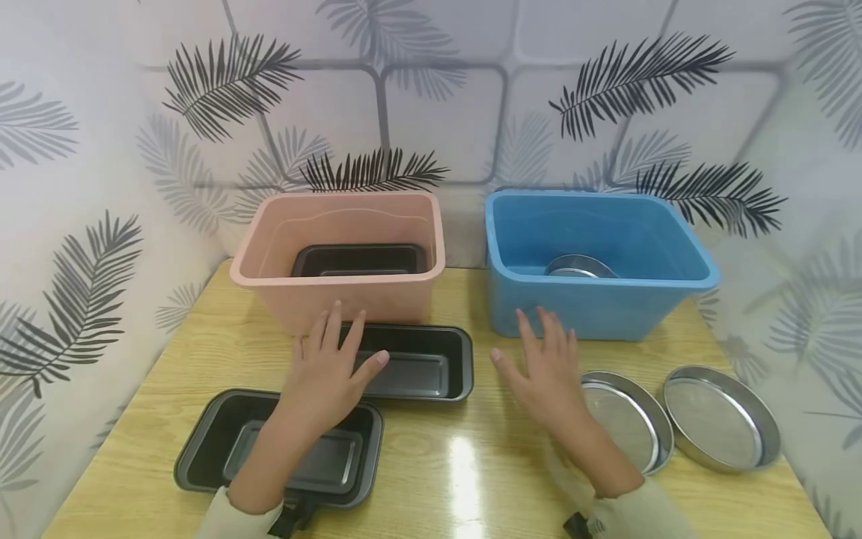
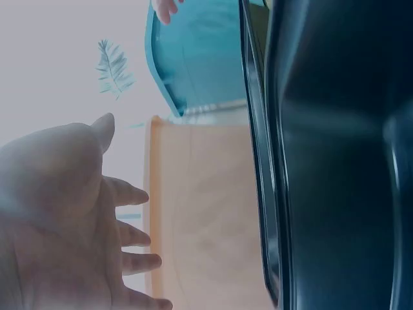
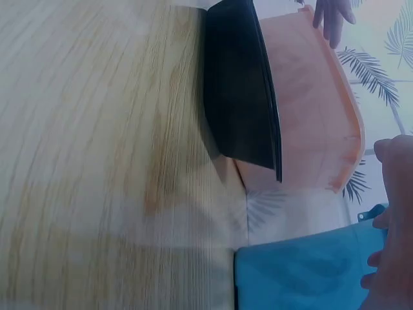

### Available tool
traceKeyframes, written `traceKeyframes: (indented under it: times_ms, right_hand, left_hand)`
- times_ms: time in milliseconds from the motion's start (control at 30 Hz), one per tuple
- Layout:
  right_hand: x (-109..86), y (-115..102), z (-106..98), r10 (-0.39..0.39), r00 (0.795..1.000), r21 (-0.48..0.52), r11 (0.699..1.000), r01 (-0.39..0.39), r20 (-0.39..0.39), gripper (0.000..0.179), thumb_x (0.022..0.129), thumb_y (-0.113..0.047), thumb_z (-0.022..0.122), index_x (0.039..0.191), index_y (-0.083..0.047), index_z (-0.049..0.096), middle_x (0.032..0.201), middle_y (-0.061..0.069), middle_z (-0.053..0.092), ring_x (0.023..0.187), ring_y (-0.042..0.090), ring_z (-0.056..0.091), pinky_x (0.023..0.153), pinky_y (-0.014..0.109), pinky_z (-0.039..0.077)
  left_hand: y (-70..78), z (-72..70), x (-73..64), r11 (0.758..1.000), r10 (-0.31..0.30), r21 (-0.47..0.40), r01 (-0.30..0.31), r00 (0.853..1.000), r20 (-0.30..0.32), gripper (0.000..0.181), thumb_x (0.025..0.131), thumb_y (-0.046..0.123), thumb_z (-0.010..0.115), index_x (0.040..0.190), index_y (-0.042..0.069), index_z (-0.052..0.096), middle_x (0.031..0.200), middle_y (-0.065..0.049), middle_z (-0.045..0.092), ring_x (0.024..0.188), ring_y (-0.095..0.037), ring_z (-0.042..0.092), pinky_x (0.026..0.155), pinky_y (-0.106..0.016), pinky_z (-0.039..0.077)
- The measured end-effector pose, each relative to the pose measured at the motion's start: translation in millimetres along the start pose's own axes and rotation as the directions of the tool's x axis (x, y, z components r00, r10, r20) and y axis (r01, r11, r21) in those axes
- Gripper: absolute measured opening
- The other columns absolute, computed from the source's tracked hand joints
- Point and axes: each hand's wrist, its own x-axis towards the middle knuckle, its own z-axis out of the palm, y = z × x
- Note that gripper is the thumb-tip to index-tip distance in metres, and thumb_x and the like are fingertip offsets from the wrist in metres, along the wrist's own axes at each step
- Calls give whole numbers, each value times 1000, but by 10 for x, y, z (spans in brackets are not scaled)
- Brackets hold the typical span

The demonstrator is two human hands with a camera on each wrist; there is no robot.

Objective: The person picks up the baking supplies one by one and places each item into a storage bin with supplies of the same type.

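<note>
My left hand (image 1: 328,372) hovers with spread fingers over two dark loaf pans and holds nothing. The nearer loaf pan (image 1: 357,449) lies at the front left, partly covered by my forearm. Behind it, the other loaf pan (image 1: 461,367) stands in front of the pink bin (image 1: 350,292), its left end behind my fingers. My right hand (image 1: 548,374), fingers spread and empty, is in front of the blue bin (image 1: 606,307). Right of that hand are two round metal cake pans, one (image 1: 622,415) partly behind my forearm and the other (image 1: 717,423) farther right.
Inside the pink bin sits another dark loaf pan (image 1: 364,258). A round metal pan (image 1: 579,263) lies in the blue bin. Everything stands on a wooden table (image 1: 431,479) against leaf-patterned walls (image 1: 444,120).
</note>
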Motion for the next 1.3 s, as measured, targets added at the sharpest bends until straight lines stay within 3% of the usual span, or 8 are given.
traceKeyframes:
  times_ms: [167, 300, 467, 733, 933, 1133, 1300]
  right_hand:
    - [22, -72, 43, 8, 999, 108, 994, -12, 38, 77, 102, -59, 44, 161, -15, 23, 166, 21, 13, 153, 44, 11, 121, 67, 14]
    - [65, -166, 74, 25, 997, 247, 968, -41, 71, 76, 102, -60, 44, 162, -20, 22, 168, 16, 11, 153, 42, 13, 115, 71, 24]
    - [198, -303, 83, 16, 993, 444, 894, -66, 114, 74, 102, -56, 47, 162, -20, 23, 167, 16, 12, 152, 41, 18, 115, 70, 26]
    - [532, -522, 101, 13, 988, 634, 766, -108, 153, 64, 104, -47, 49, 160, -22, 29, 164, 13, 21, 150, 35, 30, 119, 56, 31]
    - [831, -613, 157, 33, 987, 710, 691, -136, 157, 66, 102, -55, 49, 159, -25, 32, 161, 6, 29, 147, 28, 37, 116, 54, 37]
    - [1087, -665, 234, 54, 991, 742, 659, -126, 120, 67, 102, -51, 52, 158, -20, 35, 159, 9, 33, 144, 30, 41, 115, 55, 38]
    - [1212, -728, 319, 54, 992, 772, 623, -125, 116, 63, 102, -48, 53, 157, -21, 37, 156, 8, 37, 141, 30, 44, 115, 53, 38]
  left_hand:
    - [-165, -76, -82, 1000, -13, -7, 13, 1000, -12, 83, 101, 69, 30, 162, 12, 23, 169, -20, 6, 155, -42, 9, 118, -68, 15]
    - [-301, -141, -160, 999, -25, -25, 24, 999, -26, 79, 104, 63, 31, 160, 9, 26, 167, -23, 13, 152, -45, 17, 118, -66, 20]
    - [-493, -201, -256, 995, -42, -92, 38, 998, -43, 74, 106, 55, 35, 160, 6, 25, 165, -25, 20, 147, -50, 27, 116, -66, 27]
    - [-895, -328, -434, 980, -127, -150, 130, 992, 24, 66, 108, 46, 38, 161, 9, 23, 162, -25, 27, 144, -54, 29, 109, -73, 29]
    - [-1241, -359, -585, 963, -143, -228, 146, 989, 30, 59, 109, 34, 43, 160, 7, 26, 159, -27, 32, 143, -53, 31, 109, -72, 30]
    - [-1457, -322, -713, 940, -158, -297, 170, 985, 62, 60, 109, 32, 42, 160, 4, 24, 159, -29, 30, 144, -55, 28, 110, -71, 28]
    - [-1593, -270, -792, 926, -185, -318, 204, 979, 87, 63, 110, 29, 40, 162, 8, 13, 158, -33, 29, 138, -56, 35, 103, -73, 34]
